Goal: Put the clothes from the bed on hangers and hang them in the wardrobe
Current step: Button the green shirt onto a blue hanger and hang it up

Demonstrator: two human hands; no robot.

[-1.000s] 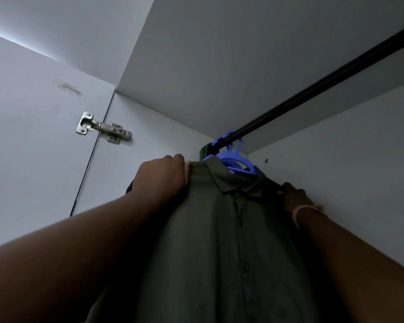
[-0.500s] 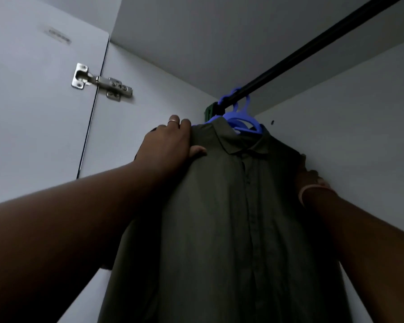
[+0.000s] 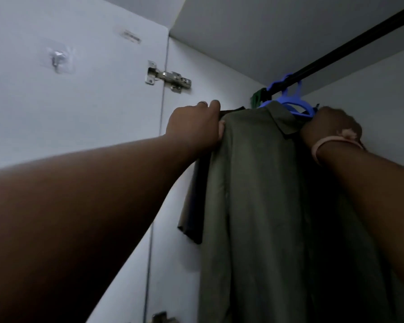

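Hands grasp the green shirt (image 3: pixel 254 194): left hand (image 3: pixel 196 127) on its shoulder, right hand (image 3: pixel 329 127) at the collar; level it on the blue hanger (image 3: pixel 294 106) before releasing.

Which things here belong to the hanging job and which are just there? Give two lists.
Job in hand:
olive green shirt
blue hanger
black wardrobe rail
left hand, gripping the shirt's shoulder
right hand, at the collar

Just there:
door hinge
adhesive hook
dark garment behind

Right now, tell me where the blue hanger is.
In the head view, upper right: the blue hanger hooks over the black rail, inside the olive shirt collar, just left of the right hand.
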